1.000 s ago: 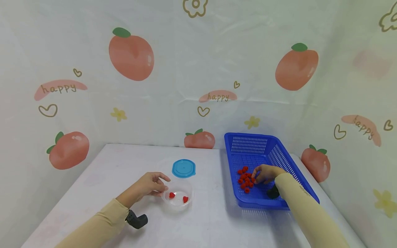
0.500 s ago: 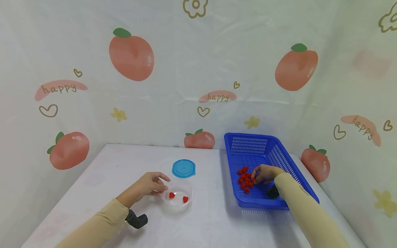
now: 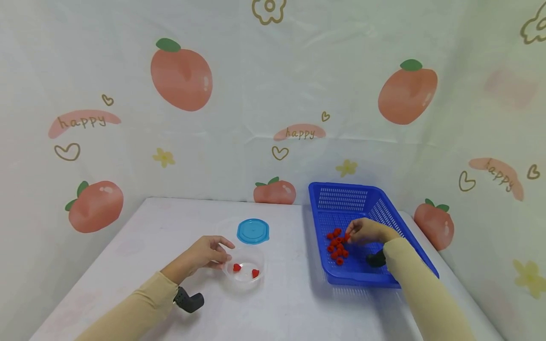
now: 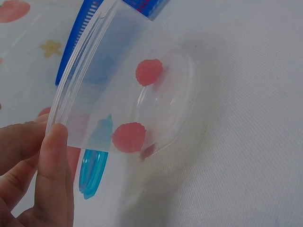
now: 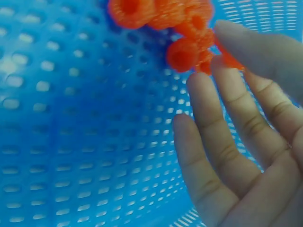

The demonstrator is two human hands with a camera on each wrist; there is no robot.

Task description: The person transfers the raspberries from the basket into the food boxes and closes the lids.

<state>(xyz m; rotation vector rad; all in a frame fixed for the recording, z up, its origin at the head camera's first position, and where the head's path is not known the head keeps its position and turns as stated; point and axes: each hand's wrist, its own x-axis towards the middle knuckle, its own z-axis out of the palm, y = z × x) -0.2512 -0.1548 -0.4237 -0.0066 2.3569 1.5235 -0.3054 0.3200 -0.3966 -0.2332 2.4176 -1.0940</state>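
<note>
Blue plastic basket (image 3: 362, 279), slotted walls, on the right side of the table (image 3: 290, 305), far end near the backdrop (image 3: 230, 94). Red raspberries (image 3: 334, 256) in it, bunched toward its left side, several showing a hollow end in the right wrist view.

Right hand (image 3: 365, 231) is in the basket, pinching one raspberry (image 3: 347, 238) between thumb and fingertips at the edge of the bunch. Can't tell from here whether that berry is clear of its neighbours. Remaining fingers spread, holding nothing.

Left hand (image 3: 206, 252) grips the rim of a clear round tub (image 3: 243, 283), thumb and fingers on its left side. Tub sits upright on the table, left of the basket and well apart from it. Two berries on the tub floor: one on the left (image 3: 236, 268), one on the right (image 3: 255, 273), not touching.

Light blue lid (image 3: 253, 231) lies flat on the table just behind the tub, off it. Both sleeves (image 3: 426, 289) are pale beige; a black device (image 3: 189, 301) shows at each wrist. Backdrop is white, printed with fruit, hearts, yellow flowers and the word "happy".
</note>
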